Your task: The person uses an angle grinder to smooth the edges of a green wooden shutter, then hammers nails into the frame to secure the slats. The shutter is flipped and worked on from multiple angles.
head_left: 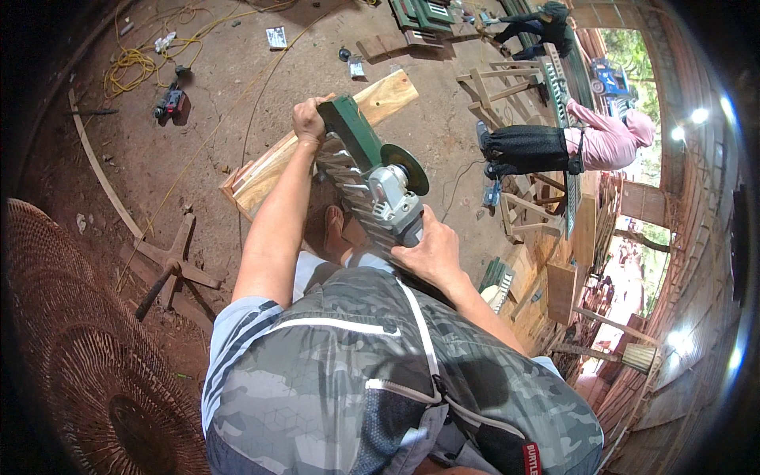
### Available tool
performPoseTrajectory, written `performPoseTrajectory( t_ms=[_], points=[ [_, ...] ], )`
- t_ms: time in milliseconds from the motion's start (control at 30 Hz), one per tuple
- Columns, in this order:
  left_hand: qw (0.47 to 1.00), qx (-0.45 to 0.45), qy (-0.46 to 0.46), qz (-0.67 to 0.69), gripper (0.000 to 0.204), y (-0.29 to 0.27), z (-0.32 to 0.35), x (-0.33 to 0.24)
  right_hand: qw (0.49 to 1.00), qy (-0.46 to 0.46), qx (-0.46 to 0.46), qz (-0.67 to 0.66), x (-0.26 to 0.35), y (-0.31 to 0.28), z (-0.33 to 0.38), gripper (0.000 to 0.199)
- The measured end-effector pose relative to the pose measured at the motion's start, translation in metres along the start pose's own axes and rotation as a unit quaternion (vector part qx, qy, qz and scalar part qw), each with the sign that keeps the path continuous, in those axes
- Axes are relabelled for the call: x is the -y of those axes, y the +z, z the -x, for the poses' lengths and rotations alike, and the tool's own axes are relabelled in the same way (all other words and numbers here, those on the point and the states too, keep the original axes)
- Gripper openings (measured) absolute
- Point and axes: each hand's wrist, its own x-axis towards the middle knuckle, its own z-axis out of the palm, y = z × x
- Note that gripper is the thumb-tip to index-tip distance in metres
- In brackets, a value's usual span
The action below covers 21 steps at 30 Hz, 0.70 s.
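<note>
My left hand (309,123) is closed round the far end of a green-painted piece (352,131) with a row of pale slats (342,170) along its side. The piece slants toward my lap. In my right hand (431,249) is an angle grinder (392,194), gripped by its dark body. Its round disc (406,168) stands beside the near end of the green face; whether it touches or spins I cannot tell. Below the green piece lies a pale wooden beam (277,170), partly hidden by my left forearm.
A large fan (87,348) and its dark star-shaped base (178,261) are close on my left. Yellow cable (131,70) and a power tool (169,101) lie on the floor at far left. On the right, a person in pink (609,138) works by wooden trestles (526,210).
</note>
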Motion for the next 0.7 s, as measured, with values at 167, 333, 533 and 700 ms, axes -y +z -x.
performPoseTrajectory(
  t_ms=[167, 333, 533, 700],
  points=[
    [1.000, -0.002, 0.009, 0.007, 0.013, 0.004, 0.002, 0.007, 1.000, 0.002, 0.001, 0.013, 0.000, 0.000, 0.000, 0.073],
    [1.000, 0.002, -0.005, -0.006, 0.010, 0.009, 0.008, 0.014, 1.000, 0.003, 0.006, 0.009, -0.002, 0.001, -0.002, 0.072],
    [0.998, 0.016, -0.025, 0.047, 0.012, 0.007, 0.002, 0.008, 1.000, 0.019, 0.008, 0.010, -0.001, -0.003, -0.002, 0.071],
    [0.999, -0.001, 0.026, -0.034, 0.015, 0.001, -0.001, 0.001, 1.000, 0.013, -0.009, 0.018, -0.013, -0.012, 0.012, 0.078]
  ],
)
